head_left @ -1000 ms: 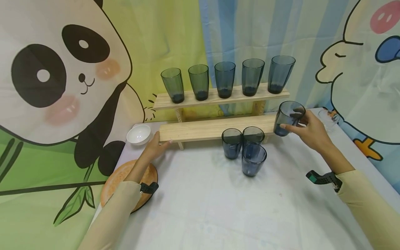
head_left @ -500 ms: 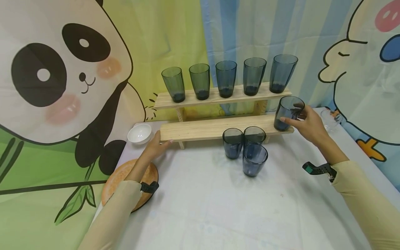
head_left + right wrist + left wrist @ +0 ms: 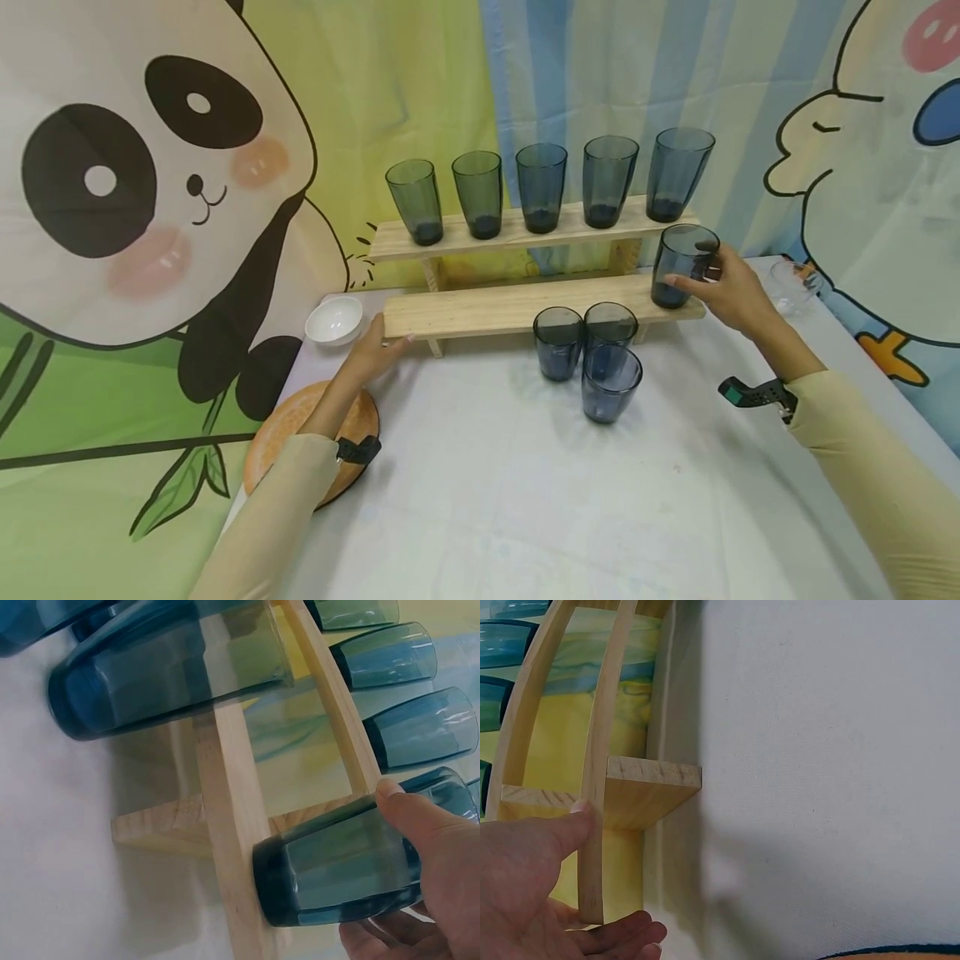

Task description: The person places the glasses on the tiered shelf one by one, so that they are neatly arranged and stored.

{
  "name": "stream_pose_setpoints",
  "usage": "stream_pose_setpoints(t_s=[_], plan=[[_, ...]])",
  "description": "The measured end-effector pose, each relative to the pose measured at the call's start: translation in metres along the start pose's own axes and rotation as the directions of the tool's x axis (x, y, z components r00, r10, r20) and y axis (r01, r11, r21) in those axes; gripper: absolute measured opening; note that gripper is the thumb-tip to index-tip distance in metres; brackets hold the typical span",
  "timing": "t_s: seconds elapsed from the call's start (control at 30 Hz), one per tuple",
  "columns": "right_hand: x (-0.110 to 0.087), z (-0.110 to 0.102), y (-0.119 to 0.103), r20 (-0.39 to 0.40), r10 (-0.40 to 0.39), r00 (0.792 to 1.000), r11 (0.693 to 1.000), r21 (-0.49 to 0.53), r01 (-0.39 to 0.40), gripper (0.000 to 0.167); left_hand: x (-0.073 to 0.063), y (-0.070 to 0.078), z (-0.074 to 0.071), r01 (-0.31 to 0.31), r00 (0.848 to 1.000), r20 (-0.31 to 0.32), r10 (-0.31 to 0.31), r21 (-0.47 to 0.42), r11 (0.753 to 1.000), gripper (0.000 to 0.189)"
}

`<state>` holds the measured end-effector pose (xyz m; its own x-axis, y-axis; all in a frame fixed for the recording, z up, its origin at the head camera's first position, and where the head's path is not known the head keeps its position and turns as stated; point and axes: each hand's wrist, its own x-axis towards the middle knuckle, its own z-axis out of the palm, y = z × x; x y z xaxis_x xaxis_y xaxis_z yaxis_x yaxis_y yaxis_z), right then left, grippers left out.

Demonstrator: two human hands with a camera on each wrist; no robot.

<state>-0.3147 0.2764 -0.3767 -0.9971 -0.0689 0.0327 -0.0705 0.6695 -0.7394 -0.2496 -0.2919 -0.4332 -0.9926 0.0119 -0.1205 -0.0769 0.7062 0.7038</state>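
Gripping tapered glass (image 3: 677,262): right hand (image 3: 733,292)

From where I stand, no word, number, brand or sign can be read. The printed cloth backdrop (image 3: 450,92), stretching from ten to two o'clock, carries no legible lettering; any marking on the black wrist strap with a green patch (image 3: 761,392), between three and four o'clock, is too small.

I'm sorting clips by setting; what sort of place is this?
Likely a staged tabletop set, the wider room unseen: a cartoon-printed backdrop, a white table, and a wooden shelf bearing tumblers.
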Motion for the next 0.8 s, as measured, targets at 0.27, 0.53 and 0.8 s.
stream_pose_setpoints(t_s=[0.27,0.53,0.8], plan=[[-0.006,-0.003,-0.003,0.076,0.041,0.996,0.996,-0.081,-0.034,0.118,0.001,-0.002,0.000,-0.009,1.000,0.007,0.009,-0.030,1.000,0.087],[-0.042,-0.009,0.003,0.085,0.090,0.992,0.983,-0.166,-0.075,0.101,0.003,-0.004,0.002,-0.026,1.000,-0.007,0.026,-0.039,0.999,0.086],[-0.067,0.012,-0.004,0.258,-0.082,0.963,0.990,-0.093,0.109,0.070,0.002,0.000,0.001,-0.009,1.000,0.000,0.009,-0.027,1.000,0.088]])
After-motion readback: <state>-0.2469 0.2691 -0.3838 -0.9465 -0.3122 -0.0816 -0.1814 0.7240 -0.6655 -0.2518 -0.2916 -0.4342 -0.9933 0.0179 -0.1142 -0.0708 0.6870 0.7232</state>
